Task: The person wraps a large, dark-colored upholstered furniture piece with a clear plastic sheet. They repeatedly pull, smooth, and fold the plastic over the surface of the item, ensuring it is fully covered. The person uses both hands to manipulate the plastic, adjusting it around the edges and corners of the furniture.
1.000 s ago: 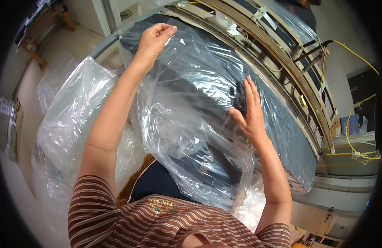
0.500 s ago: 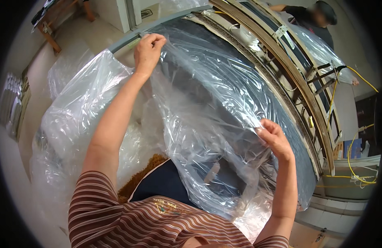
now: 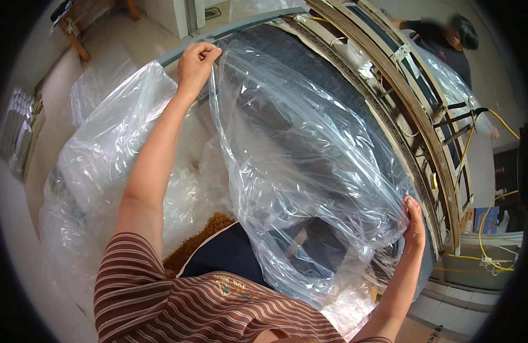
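Note:
A large clear plastic sheet (image 3: 309, 154) spreads in wrinkles between my two arms, over a dark table surface (image 3: 275, 57). At the far left of that surface, my left hand (image 3: 196, 63) is closed in a pinch on the sheet's upper corner. My right hand (image 3: 413, 220) is at the sheet's right side, gripping its bunched edge with the thumb uppermost; most of its fingers are hidden behind the plastic. Folds of the sheet hang toward my body, where dark blue cloth shows beside it.
A heap of clear plastic (image 3: 115, 131) lies to my left. Along the table's far side runs a long wooden and metal frame (image 3: 401, 86) with yellow cables (image 3: 481, 228). Beyond it stands another person (image 3: 444, 48) beside more plastic. A wooden stand (image 3: 72, 37) is at the far left.
My right hand has moved right and nearer to me, drawing the sheet's edge along and spreading it wider. My left hand has shifted slightly left, still pinching the corner.

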Motion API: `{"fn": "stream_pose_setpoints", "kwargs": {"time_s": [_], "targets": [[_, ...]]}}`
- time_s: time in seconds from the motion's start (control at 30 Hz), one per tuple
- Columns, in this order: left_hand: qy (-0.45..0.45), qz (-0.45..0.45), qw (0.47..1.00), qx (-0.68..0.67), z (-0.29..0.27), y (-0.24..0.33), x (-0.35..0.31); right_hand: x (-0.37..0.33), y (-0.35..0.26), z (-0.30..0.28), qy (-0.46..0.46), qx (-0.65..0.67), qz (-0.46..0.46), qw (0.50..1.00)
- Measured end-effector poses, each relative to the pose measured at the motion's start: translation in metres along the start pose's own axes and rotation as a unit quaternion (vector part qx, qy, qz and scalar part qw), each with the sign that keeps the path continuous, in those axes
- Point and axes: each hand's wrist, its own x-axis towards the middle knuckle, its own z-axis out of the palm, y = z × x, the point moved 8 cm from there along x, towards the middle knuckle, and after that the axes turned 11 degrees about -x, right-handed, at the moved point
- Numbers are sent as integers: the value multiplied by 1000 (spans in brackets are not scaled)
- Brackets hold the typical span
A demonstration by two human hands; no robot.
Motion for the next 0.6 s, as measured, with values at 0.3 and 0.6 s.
{"fn": "stream_pose_setpoints", "kwargs": {"time_s": [0.3,0.6], "targets": [[-84,9,996,-24,18,19,5,-3,-3,3,60,60,-3,996],[-114,27,983,145,31,28,8,-3,-11,8,27,-8,-52,998]]}}
